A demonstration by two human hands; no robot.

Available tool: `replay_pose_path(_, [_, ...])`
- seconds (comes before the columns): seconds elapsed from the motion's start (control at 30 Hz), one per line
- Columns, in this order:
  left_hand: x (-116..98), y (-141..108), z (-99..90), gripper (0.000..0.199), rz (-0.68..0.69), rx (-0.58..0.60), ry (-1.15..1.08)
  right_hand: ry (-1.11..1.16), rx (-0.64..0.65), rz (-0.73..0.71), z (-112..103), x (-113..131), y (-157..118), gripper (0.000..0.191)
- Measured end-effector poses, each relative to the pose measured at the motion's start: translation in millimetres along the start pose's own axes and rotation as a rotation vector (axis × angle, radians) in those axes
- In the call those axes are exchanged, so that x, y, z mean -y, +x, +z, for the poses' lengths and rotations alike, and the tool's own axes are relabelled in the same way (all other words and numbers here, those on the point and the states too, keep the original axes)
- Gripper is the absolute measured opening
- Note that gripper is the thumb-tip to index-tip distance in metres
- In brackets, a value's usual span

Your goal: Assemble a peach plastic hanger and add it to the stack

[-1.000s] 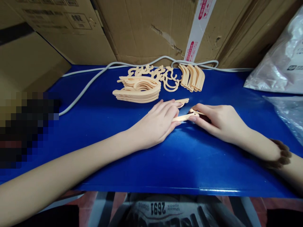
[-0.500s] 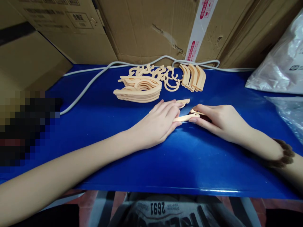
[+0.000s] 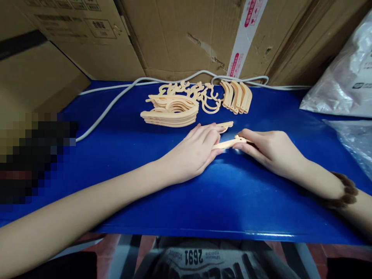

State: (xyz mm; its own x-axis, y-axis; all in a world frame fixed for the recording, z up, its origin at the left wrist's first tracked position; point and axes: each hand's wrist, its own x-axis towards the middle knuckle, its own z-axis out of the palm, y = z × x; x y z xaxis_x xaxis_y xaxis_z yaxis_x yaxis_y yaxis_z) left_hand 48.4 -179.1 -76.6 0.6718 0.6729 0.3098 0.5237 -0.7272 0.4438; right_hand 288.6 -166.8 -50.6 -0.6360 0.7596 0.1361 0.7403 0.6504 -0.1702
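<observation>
My left hand (image 3: 197, 153) is closed over a cream plastic hanger part (image 3: 226, 144). One bar of it sticks out toward the right, and another end shows beyond my fingertips. My right hand (image 3: 267, 147) pinches a thin cream piece against the end of that bar, where a small hole shows. Most of this thin piece is hidden by my right fingers. Behind my hands lies a stack of curved cream hanger parts (image 3: 171, 118). Loose cream hooks (image 3: 210, 102) are beside it, and several curved hanger arms (image 3: 236, 97) sit in a row farther right.
The blue tabletop (image 3: 203, 209) runs beneath everything. A white cable (image 3: 109, 106) crosses its back and left. Cardboard boxes (image 3: 174, 38) stand behind. Plastic bags (image 3: 340, 81) lie at the right, and a dark pixelated patch covers the left side.
The thin piece in my right hand has come up against the end of the bar, where they were slightly apart before. My left hand has hardly moved.
</observation>
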Motion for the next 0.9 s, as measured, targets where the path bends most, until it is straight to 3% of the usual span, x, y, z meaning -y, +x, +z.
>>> replay_pose_path(0.5, [3.0, -2.0, 1.6, 0.036, 0.079, 0.058, 0.159, 0.040, -0.071, -0.063, 8.1, -4.8, -2.9, 0.054])
replay_pose_path(0.9, [3.5, -0.8, 1.3, 0.035, 0.059, 0.069, 0.146, 0.020, -0.058, -0.034, 2.3, 0.9, -1.0, 0.057])
